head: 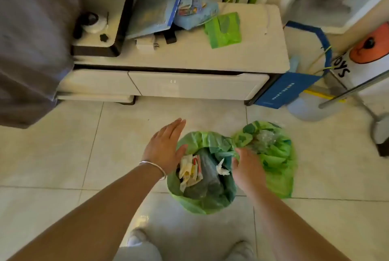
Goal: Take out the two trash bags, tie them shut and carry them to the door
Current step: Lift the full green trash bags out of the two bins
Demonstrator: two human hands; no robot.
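Two green trash bags stand on the tiled floor in front of me. The nearer bag gapes wide, showing paper wrappers, tissue and a dark lump inside. The second bag sits to its right, partly gathered, with clear plastic showing at the top. My left hand hovers flat over the nearer bag's left rim, fingers apart, a silver bangle on the wrist. My right hand curls at the rim between the two bags and pinches green plastic of the nearer bag.
A low white cabinet stands just beyond the bags with books, a green packet and small items on top. A blue bag, a toy box and a metal stand crowd the right. Grey cloth hangs at left.
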